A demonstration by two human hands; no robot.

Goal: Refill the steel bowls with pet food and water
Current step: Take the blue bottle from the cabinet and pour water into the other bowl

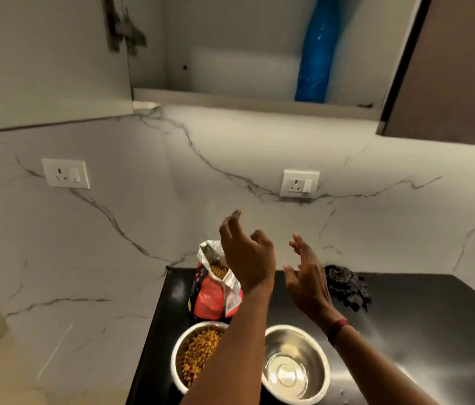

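Two steel bowls stand at the near edge of the black counter (pixel 405 302). The left bowl (pixel 180 355) holds yellow-brown pet food, partly hidden by my left forearm. The right bowl (pixel 294 363) looks shiny inside with no kibble in it. Behind them stands an open red pet food bag (pixel 211 296) with kibble showing at its mouth. My left hand (pixel 248 255) is raised above the bag, fingers loosely curled, holding nothing. My right hand (pixel 308 276) is raised beside it, fingers relaxed, also holding nothing. A blue bottle (pixel 316 54) stands in the open upper cabinet.
A dark checked cloth (pixel 347 287) lies at the back of the counter, right of my hands. Two wall sockets (pixel 65 173) (pixel 300 183) sit on the marble backsplash. A brown cabinet door (pixel 449 68) hangs open at the upper right.
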